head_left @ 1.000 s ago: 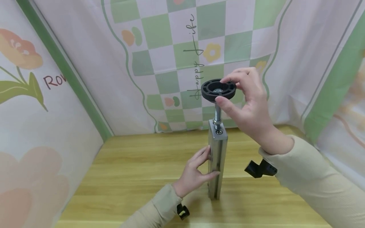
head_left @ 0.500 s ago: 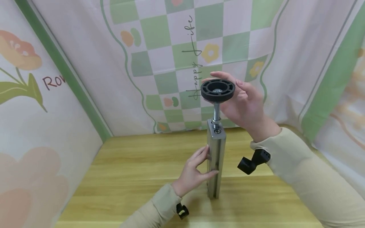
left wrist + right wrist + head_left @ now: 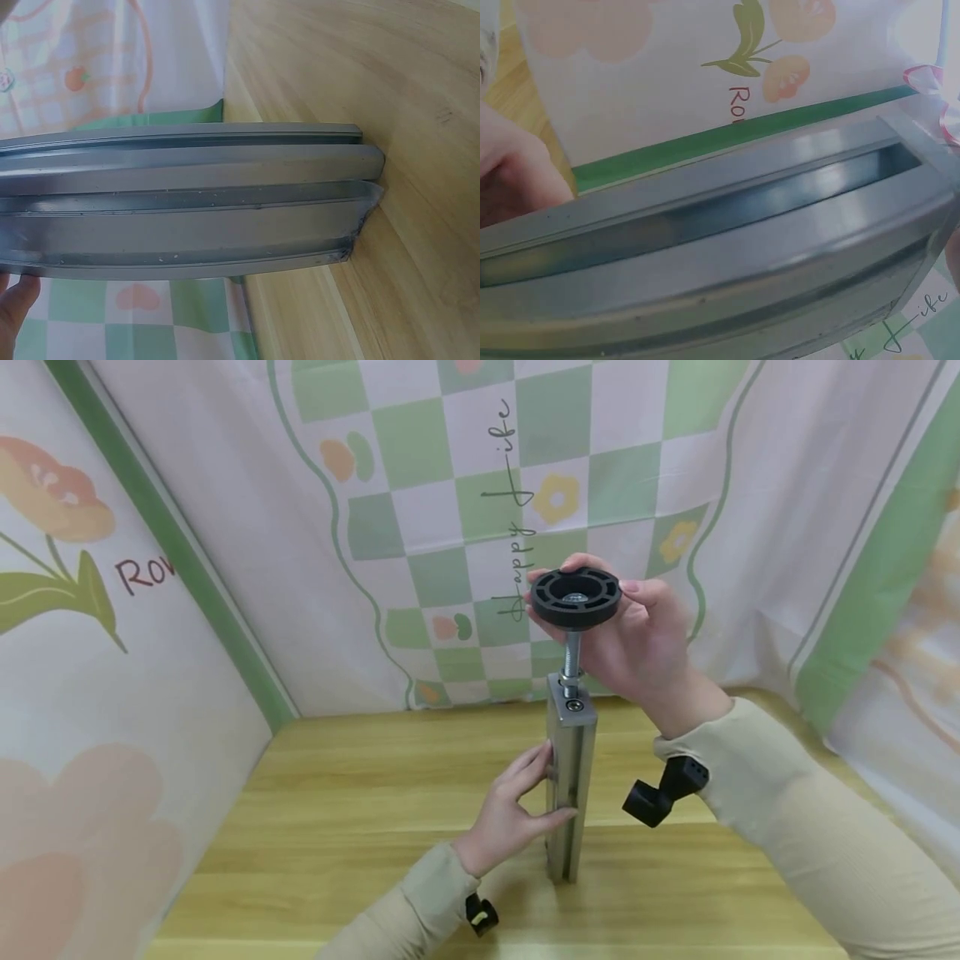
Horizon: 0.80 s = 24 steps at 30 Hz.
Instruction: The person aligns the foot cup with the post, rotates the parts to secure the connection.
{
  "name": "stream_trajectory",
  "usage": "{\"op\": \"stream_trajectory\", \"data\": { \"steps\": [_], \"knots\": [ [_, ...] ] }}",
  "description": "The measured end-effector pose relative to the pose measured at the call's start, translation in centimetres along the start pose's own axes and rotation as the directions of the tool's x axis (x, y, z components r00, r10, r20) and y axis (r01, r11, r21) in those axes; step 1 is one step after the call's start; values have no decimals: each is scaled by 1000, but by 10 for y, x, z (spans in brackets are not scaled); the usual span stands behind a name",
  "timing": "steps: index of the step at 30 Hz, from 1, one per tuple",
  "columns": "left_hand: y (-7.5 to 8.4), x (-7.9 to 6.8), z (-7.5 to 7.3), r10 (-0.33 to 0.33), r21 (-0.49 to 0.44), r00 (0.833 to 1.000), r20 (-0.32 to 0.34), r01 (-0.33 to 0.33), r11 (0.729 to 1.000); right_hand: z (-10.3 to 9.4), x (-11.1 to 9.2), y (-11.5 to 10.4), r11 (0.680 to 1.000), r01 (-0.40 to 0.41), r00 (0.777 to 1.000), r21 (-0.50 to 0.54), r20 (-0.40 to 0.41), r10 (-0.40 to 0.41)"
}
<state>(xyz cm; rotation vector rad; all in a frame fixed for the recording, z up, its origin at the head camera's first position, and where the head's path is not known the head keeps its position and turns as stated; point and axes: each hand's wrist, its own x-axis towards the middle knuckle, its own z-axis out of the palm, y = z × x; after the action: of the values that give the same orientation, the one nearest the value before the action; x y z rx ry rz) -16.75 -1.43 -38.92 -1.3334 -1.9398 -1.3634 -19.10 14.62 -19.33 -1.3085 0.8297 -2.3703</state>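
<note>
An aluminium profile [image 3: 581, 752] stands upright on the wooden table, gripped at mid-height by my left hand [image 3: 501, 822], thumb on the near face. From its top end rises a threaded rod [image 3: 573, 652] with a nut [image 3: 572, 680], carrying a black round levelling foot [image 3: 543, 607]. My right hand [image 3: 641, 643] holds the foot's rim from behind and the right, thumb on the right edge, fingers round the far and left side. In the left wrist view, the grooved profile [image 3: 187, 229] meets the table. The slotted profile [image 3: 795, 232] fills much of the right wrist view.
The wooden table [image 3: 337, 802] runs back to a checked green-and-white curtain [image 3: 412, 443]. Printed cloth walls [image 3: 75, 693] stand at left and right. Black wrist cameras [image 3: 663, 793] are on both sleeves.
My right hand has shifted from pinching the foot's near and right rim, opened and turned, and now holds it from behind. My left hand and the profile have stayed put.
</note>
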Motion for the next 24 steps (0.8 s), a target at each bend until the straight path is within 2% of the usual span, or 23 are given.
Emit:
{"op": "stream_trajectory", "data": {
  "steps": [5, 11, 14, 18, 21, 24],
  "knots": [
    [-2, 0, 0, 8, 4, 1000, -1, -8, 1000, 0, -1, 1, 999, 11, 1000, -52, -9, -11],
    [-2, 1, 0, 26, 7, 1000, 0, -26, 1000, -3, -5, 0, 994, 63, 998, -91, 29, -61],
    [-2, 0, 0, 9, 2, 1000, 0, -9, 1000, -3, -6, 0, 984, 99, 995, -151, 46, -93],
    [0, 0, 0, -16, -2, 1000, 2, 16, 1000, -3, -7, -2, 954, 141, 990, -267, 56, -130],
    [1, 0, 0, -11, 5, 1000, -1, 11, 1000, -1, -8, -3, 942, 154, 988, -300, 49, -146],
    [1, 0, 0, -4, 2, 1000, -1, 4, 1000, 0, -9, -4, 945, 157, 988, -288, 34, -154]
  ]
}}
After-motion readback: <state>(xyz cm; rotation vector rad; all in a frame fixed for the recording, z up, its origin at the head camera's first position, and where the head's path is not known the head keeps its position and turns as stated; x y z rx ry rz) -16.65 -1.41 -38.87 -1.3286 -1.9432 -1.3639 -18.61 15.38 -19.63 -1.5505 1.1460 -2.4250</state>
